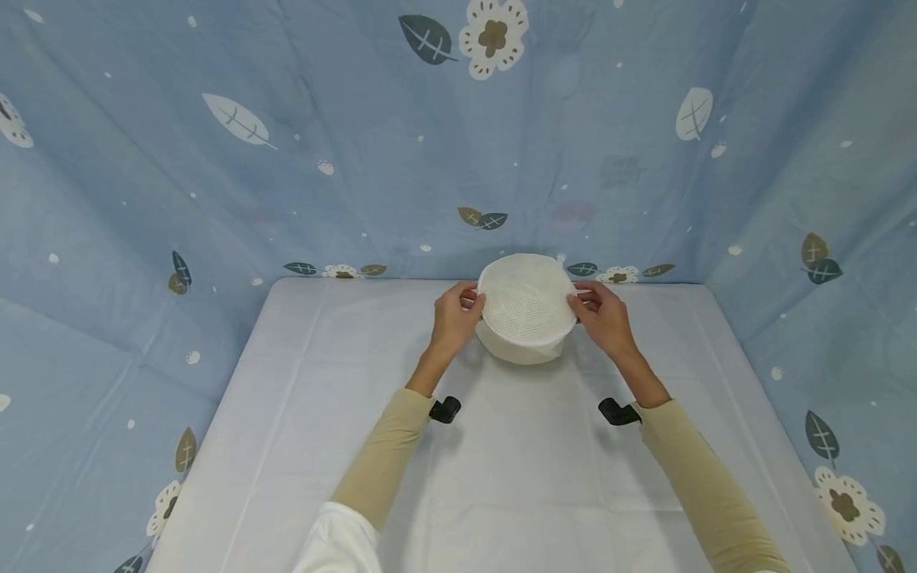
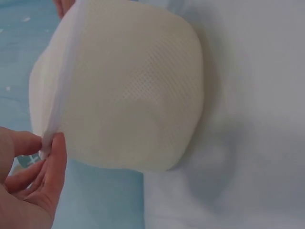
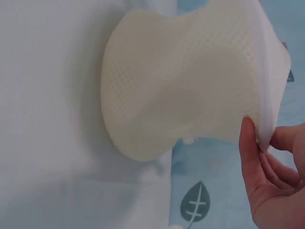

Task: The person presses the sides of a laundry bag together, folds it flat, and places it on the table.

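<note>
A cream-white mesh laundry bag (image 1: 528, 306), round with a white band around its edge, is near the far edge of the table. My left hand (image 1: 456, 320) pinches the band at its left side between thumb and fingers. On the opposite side, my right hand (image 1: 603, 320) pinches the same band. Seen from the left wrist, the mesh side (image 2: 138, 86) bulges out toward the white tabletop. The right wrist view shows the bag's side (image 3: 157, 86) drawn in at its middle. Whatever may be inside cannot be made out.
A white cloth covers the table (image 1: 516, 477). Blue curtains (image 1: 358, 119) with leaf and flower prints hang behind it and on both sides. Black wrist cameras (image 1: 446, 410) are strapped to both forearms.
</note>
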Motion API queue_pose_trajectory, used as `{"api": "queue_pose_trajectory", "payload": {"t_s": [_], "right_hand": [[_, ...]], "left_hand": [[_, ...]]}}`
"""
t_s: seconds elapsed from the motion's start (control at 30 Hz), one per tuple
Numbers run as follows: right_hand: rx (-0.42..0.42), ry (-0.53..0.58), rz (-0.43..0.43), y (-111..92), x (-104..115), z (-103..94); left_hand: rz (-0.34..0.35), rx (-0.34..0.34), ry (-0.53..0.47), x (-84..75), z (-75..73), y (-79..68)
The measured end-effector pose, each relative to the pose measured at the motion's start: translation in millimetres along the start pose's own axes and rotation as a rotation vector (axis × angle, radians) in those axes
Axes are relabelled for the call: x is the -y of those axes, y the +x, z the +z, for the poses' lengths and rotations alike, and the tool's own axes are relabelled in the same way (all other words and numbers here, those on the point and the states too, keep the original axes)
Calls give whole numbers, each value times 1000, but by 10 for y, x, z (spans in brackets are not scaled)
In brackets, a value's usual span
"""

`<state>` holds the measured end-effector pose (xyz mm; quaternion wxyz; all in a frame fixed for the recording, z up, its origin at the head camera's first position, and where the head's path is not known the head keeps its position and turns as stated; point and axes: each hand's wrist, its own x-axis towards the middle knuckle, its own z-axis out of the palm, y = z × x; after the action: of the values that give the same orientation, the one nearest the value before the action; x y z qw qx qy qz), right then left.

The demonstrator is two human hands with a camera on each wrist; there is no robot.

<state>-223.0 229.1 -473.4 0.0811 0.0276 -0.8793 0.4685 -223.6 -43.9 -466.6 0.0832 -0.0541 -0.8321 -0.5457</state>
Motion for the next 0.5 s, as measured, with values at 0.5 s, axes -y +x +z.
{"api": "queue_pose_trajectory", "payload": {"t_s": [0.5], "right_hand": [[44, 131, 156, -129, 48, -94]], "left_hand": [[-114, -11, -162, -91, -44, -149]]}}
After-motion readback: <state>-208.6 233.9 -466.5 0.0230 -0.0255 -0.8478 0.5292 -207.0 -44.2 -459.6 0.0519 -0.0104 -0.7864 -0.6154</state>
